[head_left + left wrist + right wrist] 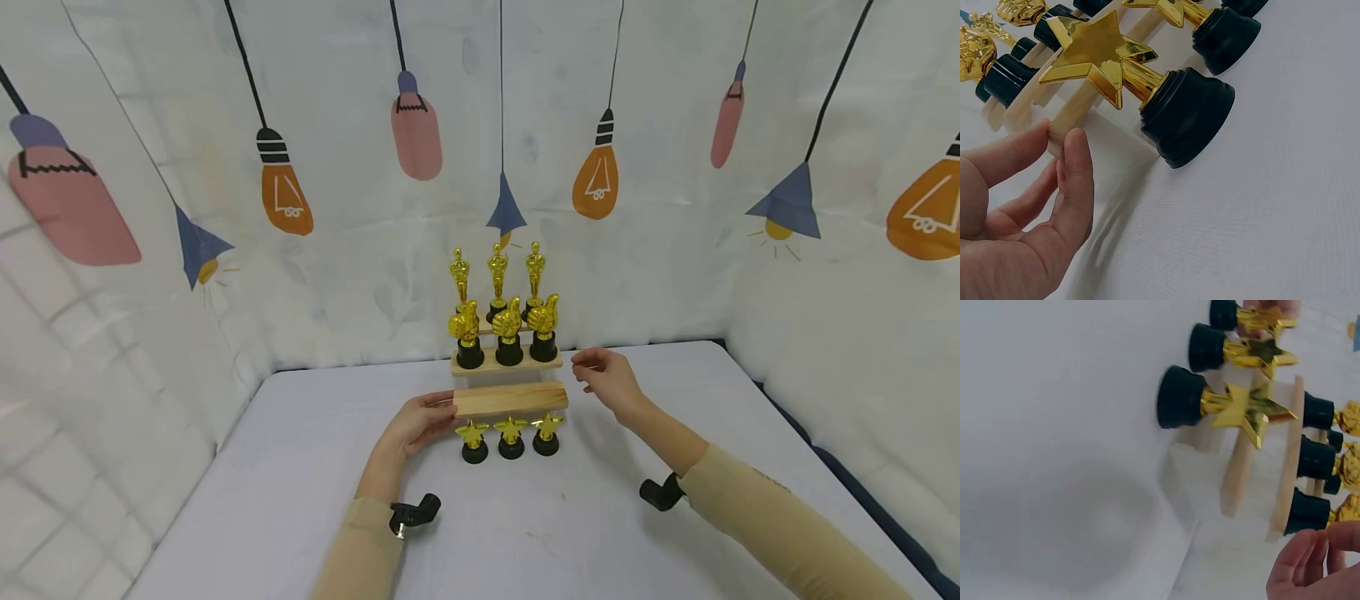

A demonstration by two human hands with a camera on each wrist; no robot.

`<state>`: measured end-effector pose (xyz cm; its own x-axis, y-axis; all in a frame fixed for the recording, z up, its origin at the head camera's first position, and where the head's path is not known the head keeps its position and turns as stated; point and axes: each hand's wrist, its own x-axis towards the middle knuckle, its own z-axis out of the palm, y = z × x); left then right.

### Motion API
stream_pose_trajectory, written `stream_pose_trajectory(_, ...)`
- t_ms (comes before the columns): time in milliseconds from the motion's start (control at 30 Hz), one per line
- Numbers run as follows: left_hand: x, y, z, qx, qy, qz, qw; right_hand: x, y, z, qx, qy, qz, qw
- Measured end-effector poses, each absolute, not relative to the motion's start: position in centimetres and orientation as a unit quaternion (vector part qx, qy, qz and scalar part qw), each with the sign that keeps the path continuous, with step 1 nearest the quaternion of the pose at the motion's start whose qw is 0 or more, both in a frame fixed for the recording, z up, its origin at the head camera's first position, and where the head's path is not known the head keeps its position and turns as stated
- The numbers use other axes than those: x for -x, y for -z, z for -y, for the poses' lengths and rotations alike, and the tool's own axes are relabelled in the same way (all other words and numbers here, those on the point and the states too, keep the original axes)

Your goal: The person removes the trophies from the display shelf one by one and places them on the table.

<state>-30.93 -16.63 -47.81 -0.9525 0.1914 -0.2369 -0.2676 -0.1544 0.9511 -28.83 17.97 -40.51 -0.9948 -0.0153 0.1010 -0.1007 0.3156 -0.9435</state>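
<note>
My left hand (pixel 415 427) pinches the left end of the lowest wooden board (pixel 510 400) between thumb and finger; the left wrist view shows this grip on the board (pixel 1075 112) closely. That board bears no trophies. In front of it, three gold star trophies (pixel 511 438) with black bases stand in a row on the table. Just right of the middle shelf (pixel 491 363) is my right hand (pixel 611 383), its fingers loosely bent and holding nothing. Its fingertips are near the rightmost thumbs-up trophy (pixel 543 327), with a small gap visible in the head view.
Three thumbs-up trophies stand on the middle shelf. Behind them, three gold figure trophies (pixel 497 275) stand on the top shelf (pixel 486 327). A white cloth covers the table (pixel 315 483), and a lamp-patterned curtain (pixel 345 275) hangs behind it.
</note>
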Motion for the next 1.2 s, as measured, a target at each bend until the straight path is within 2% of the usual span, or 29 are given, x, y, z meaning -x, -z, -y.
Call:
stream_pose_trajectory(567,30.9,48.1,16.6,0.035,-0.768,-0.622,0.151,31.7,38.3,-17.2,-0.075,-0.611,0.788,0.012)
stream_pose_trajectory(1200,30.9,48.1,16.6,0.031,-0.771,-0.618,0.15,33.9,39.3,-16.1,-0.06,-0.625,0.778,0.005)
